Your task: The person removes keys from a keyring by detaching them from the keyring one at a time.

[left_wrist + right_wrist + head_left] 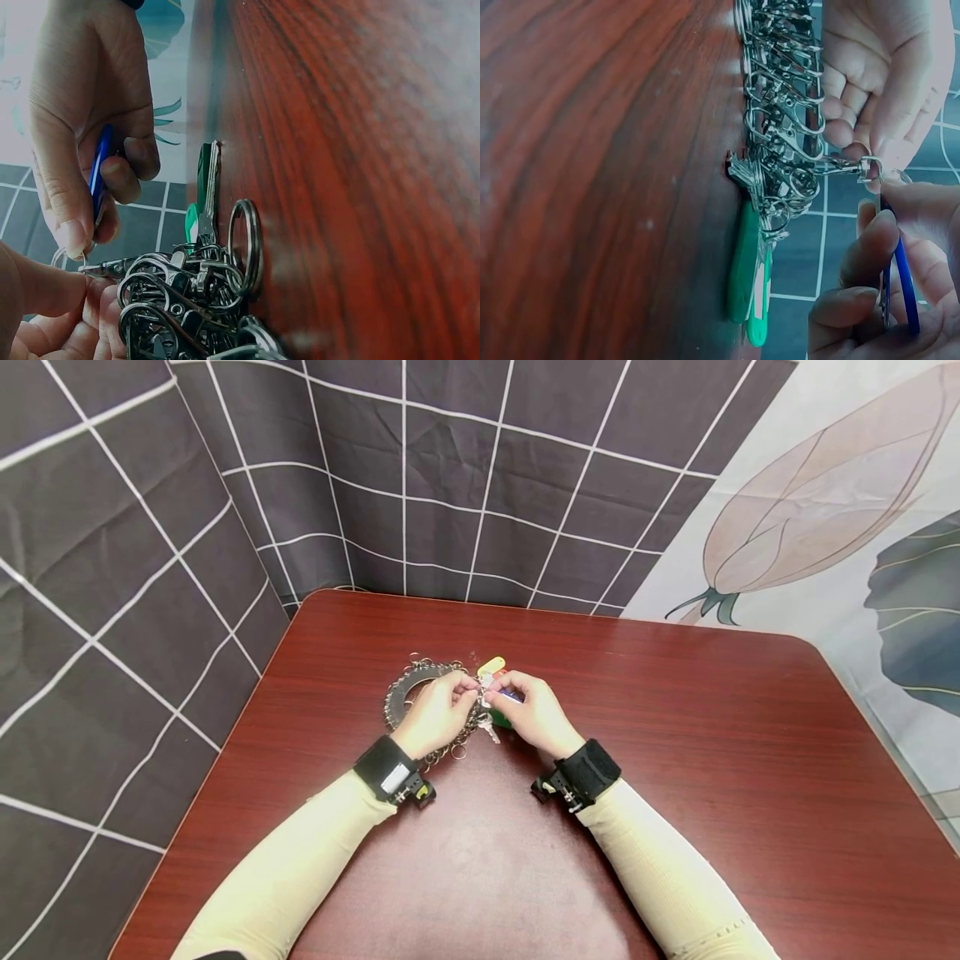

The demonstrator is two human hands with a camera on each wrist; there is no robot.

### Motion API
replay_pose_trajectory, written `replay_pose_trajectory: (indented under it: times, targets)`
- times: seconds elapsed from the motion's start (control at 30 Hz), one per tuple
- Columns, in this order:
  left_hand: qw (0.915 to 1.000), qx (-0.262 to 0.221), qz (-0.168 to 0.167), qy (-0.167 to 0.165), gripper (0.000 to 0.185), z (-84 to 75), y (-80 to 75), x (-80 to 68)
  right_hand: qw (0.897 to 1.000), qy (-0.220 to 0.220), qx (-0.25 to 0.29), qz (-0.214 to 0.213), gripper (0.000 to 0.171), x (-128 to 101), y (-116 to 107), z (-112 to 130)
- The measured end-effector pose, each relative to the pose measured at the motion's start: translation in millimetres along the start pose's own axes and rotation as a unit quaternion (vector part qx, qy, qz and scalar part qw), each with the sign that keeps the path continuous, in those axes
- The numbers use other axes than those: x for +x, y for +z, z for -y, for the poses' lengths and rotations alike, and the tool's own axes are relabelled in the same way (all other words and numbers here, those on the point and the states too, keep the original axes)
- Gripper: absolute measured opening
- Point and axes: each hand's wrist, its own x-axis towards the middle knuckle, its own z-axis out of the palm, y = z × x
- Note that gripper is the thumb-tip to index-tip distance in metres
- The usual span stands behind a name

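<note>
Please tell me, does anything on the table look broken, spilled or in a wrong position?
Nothing stands out. The big ring of metal clips lies on the red-brown table in a dense bundle, but none looks bent. The left hand pinches one clip, the right hand holds a blue tag; green tags lie flat beside them.

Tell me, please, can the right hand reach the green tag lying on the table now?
Probably not at once: the right hand pinches a blue tag on a small ring, so its fingers are occupied. The green tag lies close, beside the key rings, uncovered.
</note>
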Motion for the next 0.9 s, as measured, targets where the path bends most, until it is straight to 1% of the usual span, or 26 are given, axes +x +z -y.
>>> replay_pose_trajectory:
  times: [0.17, 0.43, 0.6, 0.7, 0.9]
  targets:
    - [1.0, -0.001, 0.002, -0.001, 0.012, 0.0, 0.6, 0.3, 1.0, 0.004, 0.005, 0.004, 0.005, -0.8, 0.8, -0.6]
    - [0.999, -0.025, -0.036, -0.003, 0.012, -0.6, 1.5, 1.0, 0.999, 0.028, 0.024, 0.02, 0.009, -1.3, 3.6, -0.1]
    - [0.9982, -0.033, -0.049, 0.005, 0.012, -0.4, 1.3, 1.1, 0.999, 0.025, 0.025, 0.025, 0.007, -1.7, 3.0, 0.9]
    - [0.9982, -0.031, -0.051, 0.01, 0.011, -0.3, 0.5, 1.0, 0.999, 0.021, 0.022, 0.023, 0.005, -1.4, 2.4, 1.2]
    - [0.9985, -0.017, -0.05, 0.011, 0.01, -1.9, -2.1, 0.8, 1.0, 0.022, 0.01, -0.002, 0.004, 0.2, 0.1, 2.2]
